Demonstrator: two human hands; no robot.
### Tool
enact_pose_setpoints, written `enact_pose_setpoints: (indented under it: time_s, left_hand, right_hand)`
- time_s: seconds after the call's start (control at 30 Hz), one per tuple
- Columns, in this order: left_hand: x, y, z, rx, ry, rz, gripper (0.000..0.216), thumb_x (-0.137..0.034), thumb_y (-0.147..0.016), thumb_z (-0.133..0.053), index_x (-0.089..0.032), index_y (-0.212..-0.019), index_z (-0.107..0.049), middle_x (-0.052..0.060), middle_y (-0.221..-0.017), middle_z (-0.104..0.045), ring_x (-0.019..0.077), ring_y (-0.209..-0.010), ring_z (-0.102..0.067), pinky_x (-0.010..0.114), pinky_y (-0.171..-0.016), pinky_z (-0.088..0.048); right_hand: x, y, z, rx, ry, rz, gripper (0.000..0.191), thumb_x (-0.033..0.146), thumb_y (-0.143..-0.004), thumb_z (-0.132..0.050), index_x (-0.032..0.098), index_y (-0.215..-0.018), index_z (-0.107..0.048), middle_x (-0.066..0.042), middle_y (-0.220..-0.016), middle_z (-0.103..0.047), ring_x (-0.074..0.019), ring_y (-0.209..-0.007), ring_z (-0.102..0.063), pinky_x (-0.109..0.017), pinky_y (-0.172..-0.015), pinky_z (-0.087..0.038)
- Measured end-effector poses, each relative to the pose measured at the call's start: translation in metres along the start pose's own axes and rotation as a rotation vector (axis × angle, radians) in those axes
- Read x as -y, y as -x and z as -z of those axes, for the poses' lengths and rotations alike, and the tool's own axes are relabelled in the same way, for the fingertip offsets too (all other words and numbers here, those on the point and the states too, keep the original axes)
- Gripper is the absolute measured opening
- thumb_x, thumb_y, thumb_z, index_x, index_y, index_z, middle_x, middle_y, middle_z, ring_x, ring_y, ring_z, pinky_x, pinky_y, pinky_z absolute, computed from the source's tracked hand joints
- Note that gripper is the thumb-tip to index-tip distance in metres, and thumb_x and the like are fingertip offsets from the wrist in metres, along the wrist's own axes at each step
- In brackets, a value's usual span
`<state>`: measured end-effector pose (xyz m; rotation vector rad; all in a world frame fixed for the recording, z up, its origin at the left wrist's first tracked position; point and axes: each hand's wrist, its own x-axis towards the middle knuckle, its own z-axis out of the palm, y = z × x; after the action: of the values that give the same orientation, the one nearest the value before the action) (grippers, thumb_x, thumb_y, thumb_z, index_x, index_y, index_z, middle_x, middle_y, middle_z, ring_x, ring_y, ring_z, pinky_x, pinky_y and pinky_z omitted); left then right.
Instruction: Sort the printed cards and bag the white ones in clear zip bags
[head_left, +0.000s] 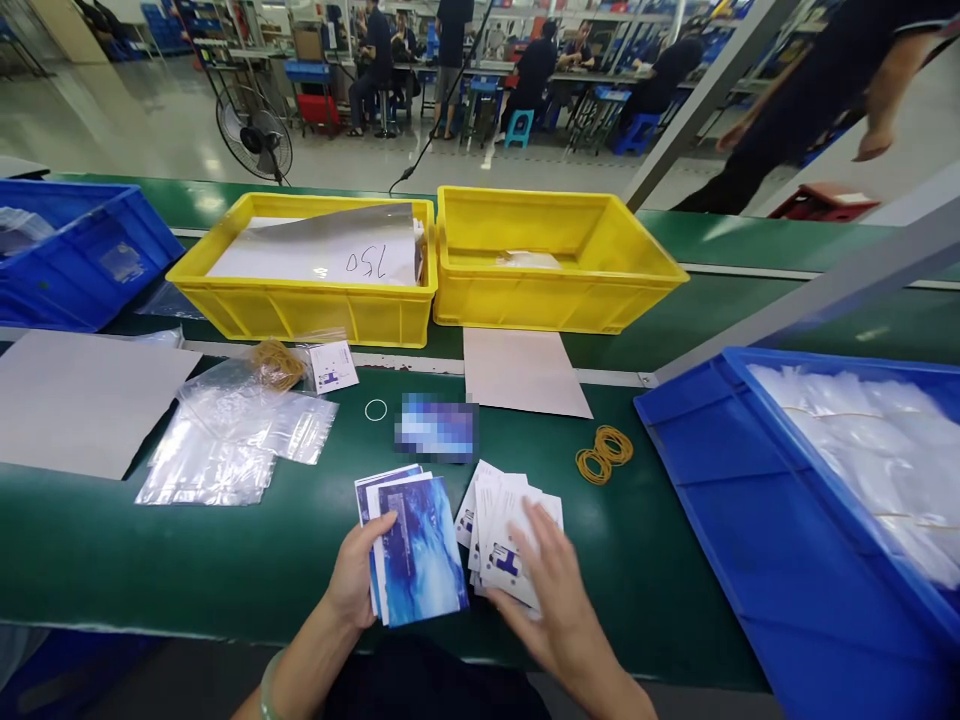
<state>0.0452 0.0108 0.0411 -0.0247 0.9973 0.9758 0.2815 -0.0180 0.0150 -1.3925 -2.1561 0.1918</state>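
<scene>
My left hand (pixel 356 575) is closed on a fanned stack of blue printed cards (pixel 416 550), thumb on top, just above the green table's near edge. My right hand (pixel 551 590) lies open with fingers stretched over a loose pile of white cards (pixel 499 525) that lies on the table right beside the blue stack. A blurred blue card pile (pixel 436 427) sits just beyond both hands.
Two yellow bins (pixel 300 300) (pixel 555 300) stand at the back, blue bins at far left (pixel 75 270) and right (pixel 720 480), the right one holding clear bags. Clear zip bags (pixel 232 440), rubber bands (pixel 604 453), grey sheets (pixel 521 375) lie around. A person (pixel 810 90) stands beyond the belt.
</scene>
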Motion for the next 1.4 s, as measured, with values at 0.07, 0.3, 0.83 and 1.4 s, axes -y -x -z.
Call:
enact_pose_setpoints:
  time_s: [0.07, 0.3, 0.83, 1.4]
  left_hand:
    - [0.004, 0.001, -0.004, 0.005, -0.026, 0.007, 0.019, -0.020, -0.081, -0.067, -0.006, -0.093, -0.071, 0.013, -0.075, -0.076, 0.0283, -0.073, -0.074, 0.042, -0.080, -0.059]
    - [-0.002, 0.003, -0.004, 0.204, 0.041, 0.017, 0.040, -0.035, -0.079, -0.069, -0.005, -0.105, -0.070, 0.018, -0.102, -0.076, 0.0314, -0.094, -0.073, 0.039, -0.084, -0.058]
    - [0.017, 0.006, -0.002, 0.253, -0.068, 0.105, 0.053, -0.048, -0.071, -0.079, -0.010, -0.107, -0.071, 0.014, -0.097, -0.077, 0.0348, -0.099, -0.071, 0.045, -0.095, -0.052]
    - [0.004, 0.005, -0.011, 0.217, 0.026, 0.072, 0.044, -0.037, -0.094, -0.049, -0.002, -0.110, -0.069, 0.019, -0.097, -0.076, 0.0321, -0.096, -0.072, 0.044, -0.093, -0.053]
  right_hand:
    - [0.013, -0.007, 0.004, 0.081, 0.002, 0.295, 0.046, 0.018, -0.095, -0.051, 0.025, -0.140, -0.051, -0.010, -0.147, -0.052, -0.0305, -0.144, -0.034, -0.045, -0.099, -0.053]
    - [0.026, -0.020, 0.035, -0.042, -0.487, 0.372, 0.028, 0.019, -0.101, -0.042, 0.020, -0.119, -0.063, -0.010, -0.101, -0.078, -0.0227, -0.097, -0.073, -0.033, -0.079, -0.061]
    - [0.010, -0.019, 0.015, 0.052, -1.138, -0.922, 0.047, 0.056, -0.078, -0.072, 0.023, -0.109, -0.058, -0.008, -0.096, -0.071, -0.0237, -0.078, -0.069, -0.034, -0.065, -0.058]
    - [0.023, -0.019, 0.035, -0.021, -0.441, 0.449, 0.028, 0.020, -0.100, -0.045, 0.019, -0.121, -0.064, -0.010, -0.104, -0.077, -0.0214, -0.101, -0.071, -0.032, -0.083, -0.060]
